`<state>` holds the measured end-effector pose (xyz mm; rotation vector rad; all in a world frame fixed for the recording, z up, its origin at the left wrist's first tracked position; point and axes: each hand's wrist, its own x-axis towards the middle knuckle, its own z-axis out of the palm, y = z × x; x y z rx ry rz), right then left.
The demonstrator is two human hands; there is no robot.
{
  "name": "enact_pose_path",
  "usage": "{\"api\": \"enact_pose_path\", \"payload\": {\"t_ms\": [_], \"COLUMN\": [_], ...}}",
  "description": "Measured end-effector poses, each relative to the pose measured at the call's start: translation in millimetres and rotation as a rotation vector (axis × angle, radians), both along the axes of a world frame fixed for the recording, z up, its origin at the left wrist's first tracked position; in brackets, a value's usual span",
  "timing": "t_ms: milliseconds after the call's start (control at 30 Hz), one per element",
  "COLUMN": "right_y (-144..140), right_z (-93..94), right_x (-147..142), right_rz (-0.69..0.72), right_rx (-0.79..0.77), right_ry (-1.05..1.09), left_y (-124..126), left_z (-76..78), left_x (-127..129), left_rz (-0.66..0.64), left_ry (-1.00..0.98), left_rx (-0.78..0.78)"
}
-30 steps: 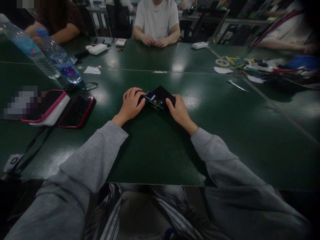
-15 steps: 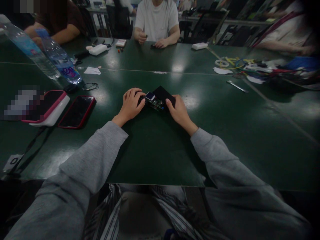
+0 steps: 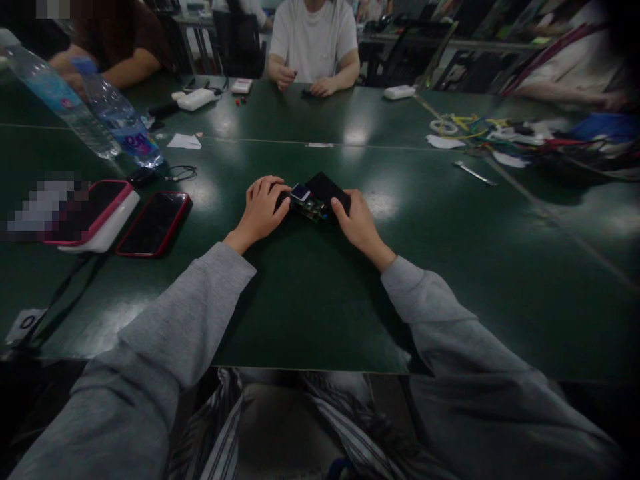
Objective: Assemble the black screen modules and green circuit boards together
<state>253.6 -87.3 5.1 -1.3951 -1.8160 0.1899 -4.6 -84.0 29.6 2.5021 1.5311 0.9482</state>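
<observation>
Over the middle of the green table (image 3: 320,300), my left hand (image 3: 263,208) curls round the left end of a small circuit board (image 3: 311,208), its thumb at the near side. A dark part there is mostly hidden under the fingers. On top of the board sits a small screen (image 3: 300,193) with a pale frame. My right hand (image 3: 361,220) grips a flat black panel (image 3: 323,187) by its right edge, thumb on top and fingers underneath. Panel and board lie close together; whether they are joined I cannot tell.
Left of my hands lie a red-cased phone (image 3: 155,224), a pink-framed phone (image 3: 93,212) and two water bottles (image 3: 133,137). A metal wrench-like tool (image 3: 475,173) and tangled cables (image 3: 480,127) lie to the right. Across the table sits a person in a white shirt (image 3: 315,40).
</observation>
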Motion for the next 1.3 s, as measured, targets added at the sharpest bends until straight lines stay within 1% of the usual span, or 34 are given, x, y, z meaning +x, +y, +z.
{"api": "enact_pose_path", "payload": {"t_ms": [167,400,700,933,1067,1300], "right_y": [-2.1,-6.4,-3.7,-5.6,-4.7,-3.1], "right_z": [2.2,7.5,4.1,5.3,5.4,4.3], "right_x": [-0.1,-2.5,-1.7,-2.0,-0.8,1.0], "right_rz": [-0.001,0.075,0.095,0.121,0.093,0.033], "right_rx": [-0.001,0.033,0.021,0.014,0.011,0.072], "right_ry": [-0.011,0.01,0.028,0.009,0.017,0.009], "left_y": [0.5,-0.8,1.2,4.7,5.5,6.8], "left_z": [-1.1,0.5,-2.5,-6.2,-7.0,-9.3], "left_x": [-1.2,-0.9,-1.5,-1.6,-2.4,-2.9], "left_rz": [-0.007,-0.002,-0.007,-0.02,-0.026,-0.027], "left_ry": [0.007,0.021,0.012,-0.014,-0.021,-0.026], "left_rx": [0.011,0.019,0.043,0.057,0.067,0.069]}}
